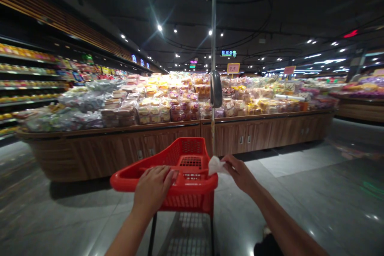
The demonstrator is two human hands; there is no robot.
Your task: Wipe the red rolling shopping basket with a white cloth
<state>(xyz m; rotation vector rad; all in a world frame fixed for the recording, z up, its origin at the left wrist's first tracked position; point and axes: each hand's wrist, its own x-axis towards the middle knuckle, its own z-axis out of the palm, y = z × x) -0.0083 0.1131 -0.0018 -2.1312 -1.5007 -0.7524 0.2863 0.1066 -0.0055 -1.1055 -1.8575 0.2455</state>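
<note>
supermarket aisle, with a long wooden display counter (168, 134) of packaged baked goods ahead. nearer, a red shopping cart basket (180, 176); left hand (153, 188) curls over its rear rim. right hand (240, 174) pinches a white crumpled tissue (216, 165) beside the basket's right corner.

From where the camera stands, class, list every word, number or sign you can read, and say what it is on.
"7.9", roughly: yellow price sign above the packaged goods display; blurred, so uncertain.
Pink price sign: unreadable.
Green hanging sign: characters too blurred.
Blue lit signs over the left shelves: unreadable.
Package labels: too small.
Red cart, white paper: no text visible.
</note>
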